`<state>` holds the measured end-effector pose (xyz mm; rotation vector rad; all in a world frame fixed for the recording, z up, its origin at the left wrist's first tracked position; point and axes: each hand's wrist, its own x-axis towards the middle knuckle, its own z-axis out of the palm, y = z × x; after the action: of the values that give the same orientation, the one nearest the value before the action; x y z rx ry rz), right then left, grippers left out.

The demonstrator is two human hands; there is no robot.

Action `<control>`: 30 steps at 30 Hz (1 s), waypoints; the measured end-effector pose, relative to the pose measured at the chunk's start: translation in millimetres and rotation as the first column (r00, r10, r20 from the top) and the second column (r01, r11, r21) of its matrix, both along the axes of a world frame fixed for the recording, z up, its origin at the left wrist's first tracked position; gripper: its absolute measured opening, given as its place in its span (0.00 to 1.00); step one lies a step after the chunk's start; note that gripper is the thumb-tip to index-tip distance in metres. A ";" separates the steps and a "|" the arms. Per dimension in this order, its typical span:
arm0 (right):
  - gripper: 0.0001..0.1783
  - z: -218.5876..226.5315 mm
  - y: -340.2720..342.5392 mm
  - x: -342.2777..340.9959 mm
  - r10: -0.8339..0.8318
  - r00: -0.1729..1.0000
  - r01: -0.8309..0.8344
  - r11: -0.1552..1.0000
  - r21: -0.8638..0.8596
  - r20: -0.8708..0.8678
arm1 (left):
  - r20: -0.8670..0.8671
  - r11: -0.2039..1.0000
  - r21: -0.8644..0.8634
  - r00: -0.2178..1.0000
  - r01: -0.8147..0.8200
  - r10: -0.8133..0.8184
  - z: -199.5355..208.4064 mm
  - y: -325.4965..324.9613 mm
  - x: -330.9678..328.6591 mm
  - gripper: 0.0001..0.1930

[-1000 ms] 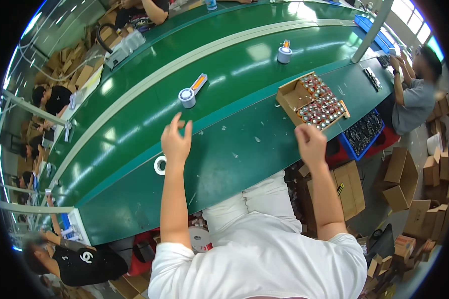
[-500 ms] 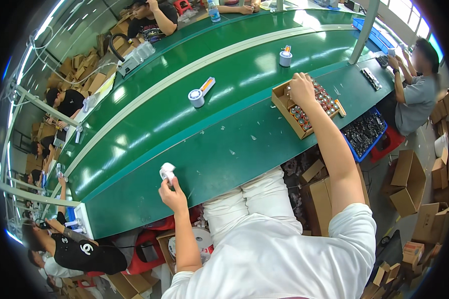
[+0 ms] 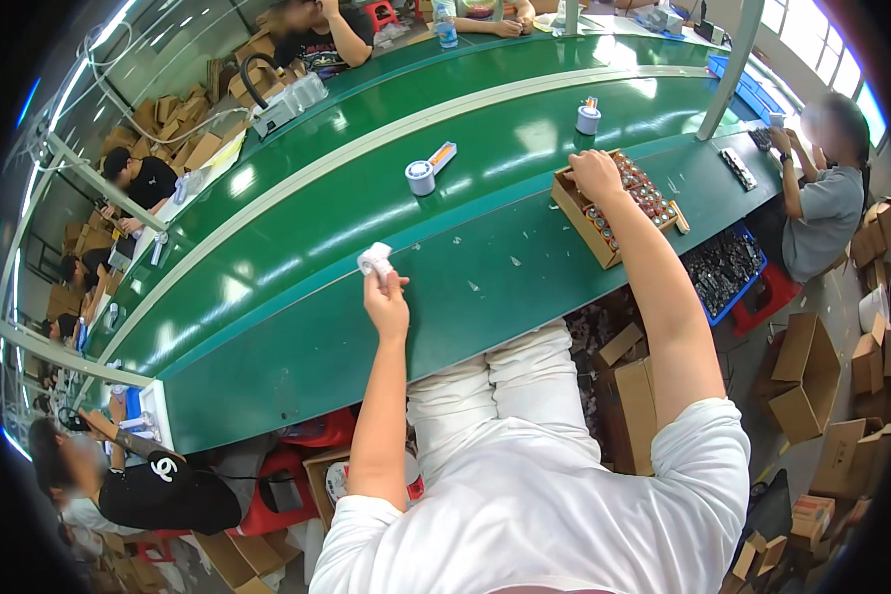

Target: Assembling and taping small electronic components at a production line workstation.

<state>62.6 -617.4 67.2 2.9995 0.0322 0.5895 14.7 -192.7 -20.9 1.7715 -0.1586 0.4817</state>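
A small white plastic part [image 3: 374, 259] is pinched in the raised fingers of my left hand [image 3: 387, 302], above the far edge of the green worktable [image 3: 445, 307]. My right arm stretches out to a cardboard box [image 3: 589, 236] of upright cylindrical batteries [image 3: 653, 203]. Over the box's far left part, my right hand [image 3: 596, 178] has its fingers curled down; what they grip, if anything, is hidden. Beyond the table, on the green conveyor belt, lies a white round-headed device [image 3: 421, 178] with an orange-striped handle. A similar device [image 3: 588, 119] stands farther right.
An orange-and-white piece [image 3: 679, 218] lies beside the battery box. A blue crate [image 3: 725, 272] of small black parts sits at the table's right edge, near a seated co-worker [image 3: 827, 188]. Another co-worker [image 3: 168, 485] sits at left. Metal posts [image 3: 728, 79] rise beside the belt.
My left hand has moved up and away with the white plastic part, toward the belt. My right hand stays at the battery box. The whole view has shifted slightly.
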 end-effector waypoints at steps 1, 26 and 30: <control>0.10 -1.7 -0.3 -0.1 0.001 1.000 -0.001 1.000 -0.004 0.003 | 0.003 1.000 -0.004 1.000 -0.001 0.001 -1.6 -1.0 -0.2 0.16; 0.11 -10.8 214.1 -34.3 0.373 0.891 -0.211 -0.166 0.963 0.259 | -0.040 0.465 -0.796 0.733 0.388 -0.679 17.9 -52.6 0.3 0.21; 0.11 -28.6 214.5 -31.8 0.327 0.908 -0.196 -0.221 0.955 0.262 | -0.079 0.474 -0.785 0.695 0.398 -0.715 14.4 -40.3 4.7 0.20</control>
<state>30.8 -403.0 38.6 4.7682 0.5082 0.6932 19.4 -233.0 -6.5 0.8789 -0.2259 -0.3267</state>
